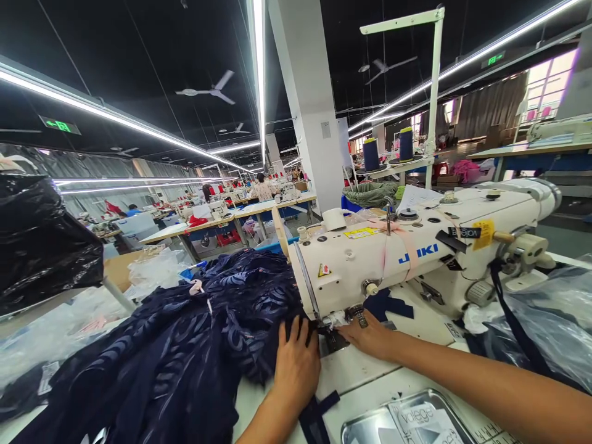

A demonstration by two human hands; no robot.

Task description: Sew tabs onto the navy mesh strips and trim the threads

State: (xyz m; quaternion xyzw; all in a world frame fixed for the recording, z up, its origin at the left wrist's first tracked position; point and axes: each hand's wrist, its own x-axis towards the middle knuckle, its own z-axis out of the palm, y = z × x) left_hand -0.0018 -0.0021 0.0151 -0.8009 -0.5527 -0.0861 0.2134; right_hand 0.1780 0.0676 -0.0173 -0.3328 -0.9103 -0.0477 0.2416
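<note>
A white JUKI sewing machine stands on the white table. A big heap of navy patterned fabric lies to its left and runs under the needle area. My left hand lies flat on the fabric edge just left of the presser foot, fingers stretched out. My right hand rests on the table right of the needle, its fingers reaching under the machine head and partly hidden. A navy strip hangs by my left wrist.
A metal tray sits at the table's front edge. Clear plastic bags lie at right, a black plastic bag at left. Two blue thread cones stand behind the machine. Other workers sit at sewing tables far back.
</note>
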